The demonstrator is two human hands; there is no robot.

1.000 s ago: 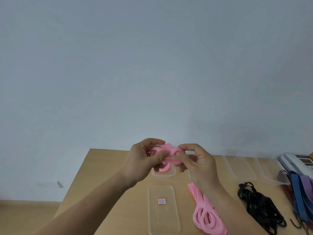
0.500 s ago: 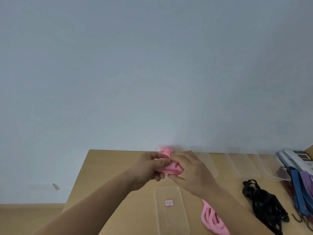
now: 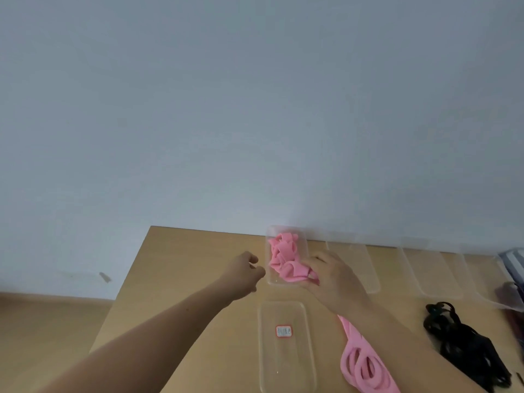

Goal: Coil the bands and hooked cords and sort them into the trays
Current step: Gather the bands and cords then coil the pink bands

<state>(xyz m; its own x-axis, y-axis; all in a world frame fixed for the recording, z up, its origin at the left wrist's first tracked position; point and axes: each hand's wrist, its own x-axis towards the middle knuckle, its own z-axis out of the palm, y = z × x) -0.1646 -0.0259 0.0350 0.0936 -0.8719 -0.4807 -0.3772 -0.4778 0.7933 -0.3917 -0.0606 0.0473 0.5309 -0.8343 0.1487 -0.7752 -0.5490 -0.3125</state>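
**knot_a_clue:** Since the left hand [image 3: 243, 275] hangs just left of the tray [image 3: 304, 249] with its fingers loosely curled on nothing, is this drop basically done?

**binsorter:** Nearly, I'd say. The tray sits at the far edge of the table [image 3: 198, 265], and the coiled pink band [image 3: 282, 256] is already lying inside it. But the right hand [image 3: 334, 279] is at the tray's near right corner, thumb and fingers curled round the near end of that band. So this reads as the placing step, not finished.

**knot_a_clue:** And then?

**binsorter:** My guess is it needs a gentle let-go so the coil doesn't spring open or ride back out over the rim. The flat lid [image 3: 283, 364] with the red label lies nearer the front edge and probably isn't needed yet. Just right of it, running to the near edge, are the loose pink bands [image 3: 351, 346], which look like the next pick. Further right, the empty trays [image 3: 357, 268] line the far edge, and the black hooked cords [image 3: 467, 347] wait by the right edge.
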